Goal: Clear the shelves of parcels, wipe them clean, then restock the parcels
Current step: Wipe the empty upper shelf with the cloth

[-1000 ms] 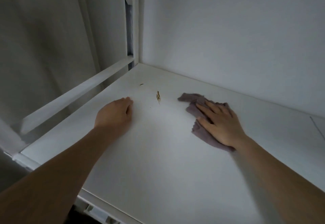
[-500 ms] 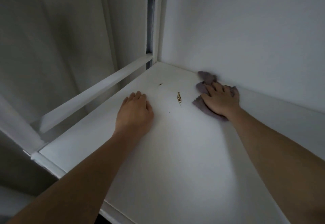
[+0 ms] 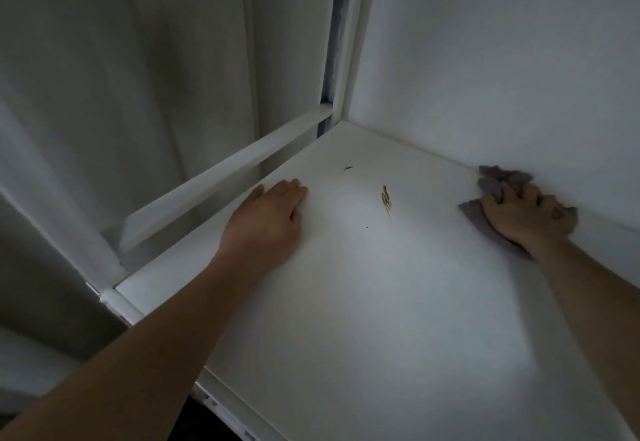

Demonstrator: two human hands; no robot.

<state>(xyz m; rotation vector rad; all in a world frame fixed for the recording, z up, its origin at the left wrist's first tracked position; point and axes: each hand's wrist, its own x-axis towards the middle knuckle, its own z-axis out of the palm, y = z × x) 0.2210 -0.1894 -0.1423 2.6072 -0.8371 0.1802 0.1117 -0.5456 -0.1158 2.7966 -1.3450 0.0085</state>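
Note:
A white shelf board (image 3: 381,302) fills the view, with no parcels on it. My right hand (image 3: 526,215) presses a grey-purple cloth (image 3: 491,181) onto the board at the right, hard against the back wall. Its fingers lie bent over the bunched cloth. My left hand (image 3: 266,222) rests flat on the board near its left edge, fingers straight, holding nothing. Between the hands lie a small brown mark (image 3: 386,198) and a smaller dark speck (image 3: 347,168).
The white back wall (image 3: 502,59) meets the board along its far edge. A white upright post (image 3: 353,42) stands in the far left corner. A white side rail (image 3: 221,184) runs along the left edge, with a pale curtain (image 3: 121,94) beyond it.
My right hand has slid the cloth from the middle of the board back to the wall, then to the right along it. My left hand stays planted on the board.

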